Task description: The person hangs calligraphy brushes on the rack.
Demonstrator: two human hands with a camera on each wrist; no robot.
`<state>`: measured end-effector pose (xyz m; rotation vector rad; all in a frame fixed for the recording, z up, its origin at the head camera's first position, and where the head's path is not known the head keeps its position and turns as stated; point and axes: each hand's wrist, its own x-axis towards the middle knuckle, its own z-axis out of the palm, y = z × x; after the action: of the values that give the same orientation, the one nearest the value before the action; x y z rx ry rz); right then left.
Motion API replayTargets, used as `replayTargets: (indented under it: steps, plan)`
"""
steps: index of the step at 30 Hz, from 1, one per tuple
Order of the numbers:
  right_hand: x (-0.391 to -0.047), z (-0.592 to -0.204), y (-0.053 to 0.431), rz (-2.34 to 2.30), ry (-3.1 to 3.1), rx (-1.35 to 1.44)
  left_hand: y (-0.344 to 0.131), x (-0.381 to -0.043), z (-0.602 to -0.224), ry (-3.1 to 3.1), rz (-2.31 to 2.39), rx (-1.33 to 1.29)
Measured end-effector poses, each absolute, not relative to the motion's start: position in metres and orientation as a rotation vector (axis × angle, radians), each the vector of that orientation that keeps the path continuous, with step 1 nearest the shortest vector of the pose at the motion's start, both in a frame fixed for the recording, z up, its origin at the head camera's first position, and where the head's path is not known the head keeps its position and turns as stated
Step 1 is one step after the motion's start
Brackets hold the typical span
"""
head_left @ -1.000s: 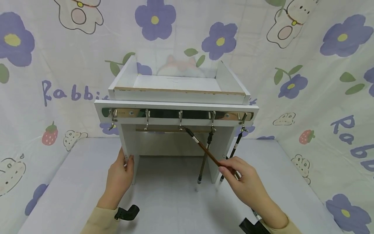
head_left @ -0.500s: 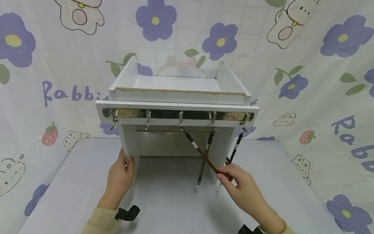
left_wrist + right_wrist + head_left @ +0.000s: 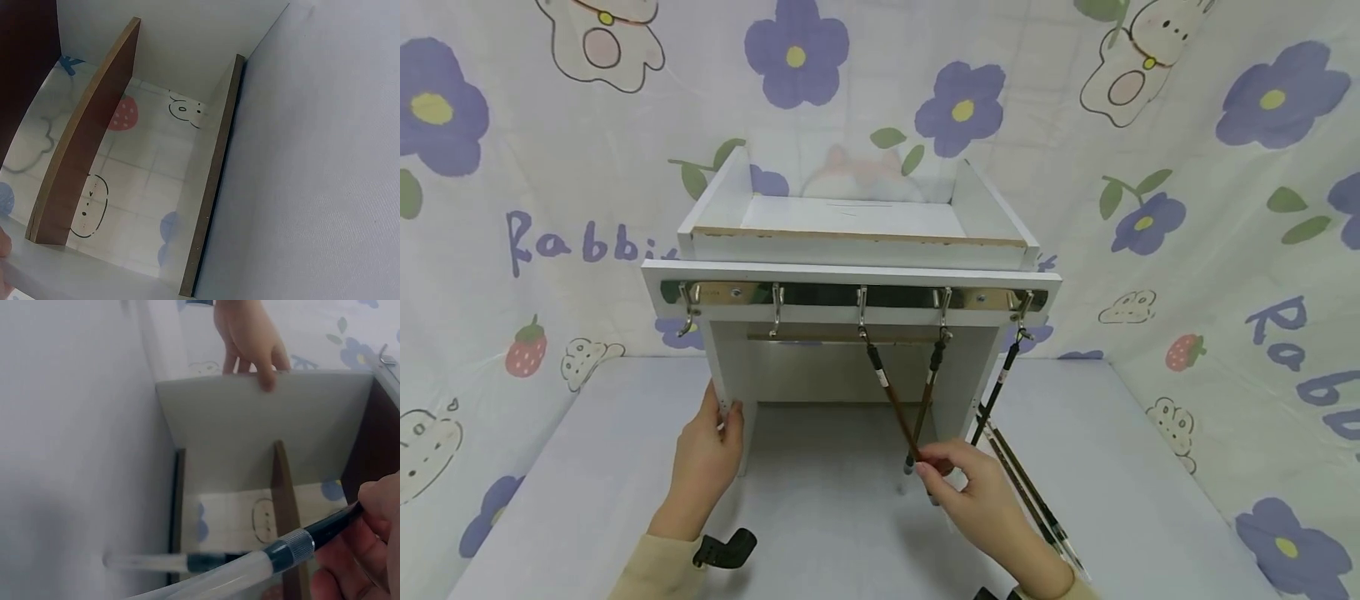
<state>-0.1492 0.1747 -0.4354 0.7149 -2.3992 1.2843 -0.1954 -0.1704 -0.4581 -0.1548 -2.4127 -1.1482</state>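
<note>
The right hand (image 3: 976,493) pinches a brown brush (image 3: 892,396) near its low end. The brush slants down from the middle hook (image 3: 862,307). The left hand (image 3: 709,450) grips the white shelf's (image 3: 730,362) side, thumb inside, fingers outside.

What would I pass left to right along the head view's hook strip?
Bare leftmost hook, bare second hook, middle hook above the brown brush the right hand pinches, fourth hook with a hanging brush, rightmost hook with another brush.

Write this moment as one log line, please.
left hand: grips side panel | right hand: pinches brush, its top at middle hook | hanging right of it: two brushes | on table: more brushes
</note>
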Motion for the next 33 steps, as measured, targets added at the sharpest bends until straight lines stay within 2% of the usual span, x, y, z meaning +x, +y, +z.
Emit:
replayTargets:
  steps: [11,19,33]
  plan:
    - [-0.160,-0.453,0.133,1.357,-2.417,0.636,-0.169,-0.193,-0.458,-2.400,-1.130,-0.163]
    - [-0.165,-0.452,0.110,1.226,-2.458,0.671,-0.169,-0.193,-0.456,-2.397,-1.130,-0.166]
    - [-0.168,-0.447,0.099,1.229,-2.449,0.708,-0.170,-0.195,-0.459,-2.402,-1.148,-0.159]
